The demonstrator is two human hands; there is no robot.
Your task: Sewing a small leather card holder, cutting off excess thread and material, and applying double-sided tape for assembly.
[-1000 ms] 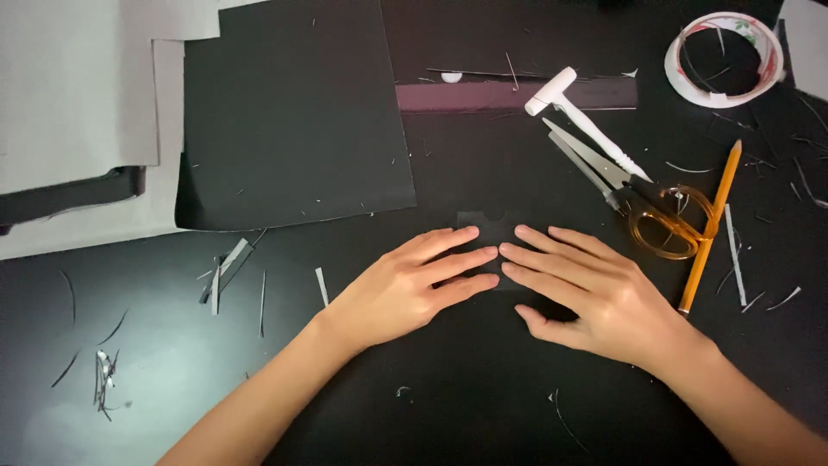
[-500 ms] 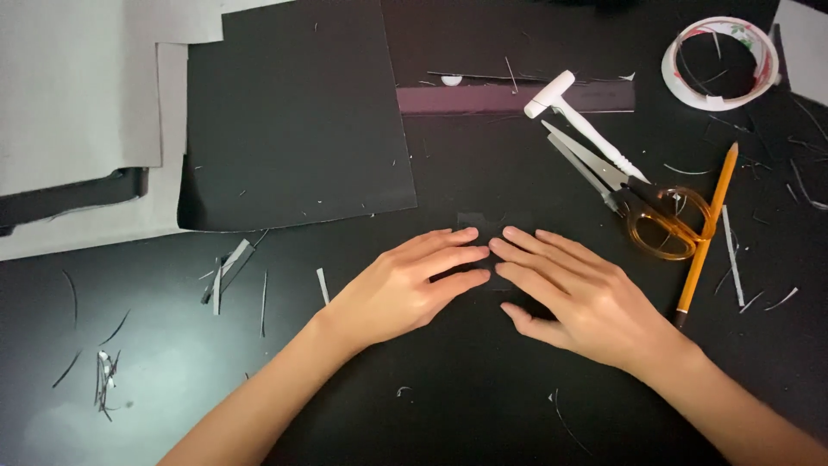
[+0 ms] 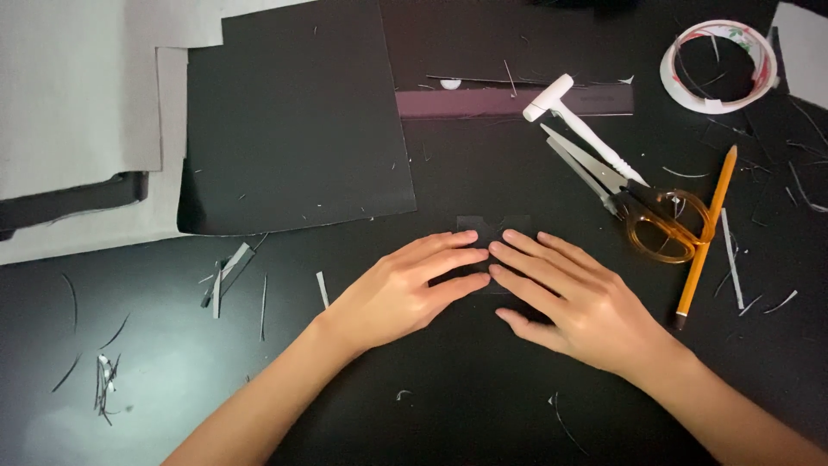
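Note:
A small black paper piece (image 3: 490, 226) lies flat on the dark table, mostly hidden under my fingers. My left hand (image 3: 405, 289) presses on it from the left, fingers stretched out flat. My right hand (image 3: 573, 298) presses on it from the right, also flat, its fingertips touching those of the left hand. Neither hand grips anything.
A large black sheet (image 3: 293, 121) lies at the back left over grey paper (image 3: 78, 95). To the right are scissors with amber handles (image 3: 634, 203), an orange pencil (image 3: 707, 233), a white tool (image 3: 582, 129), a dark ruler (image 3: 509, 102) and a tape roll (image 3: 720, 65). Paper slivers (image 3: 228, 267) are scattered around.
My right hand has slid a little to the left, so its fingertips now meet those of the left hand over the small black piece.

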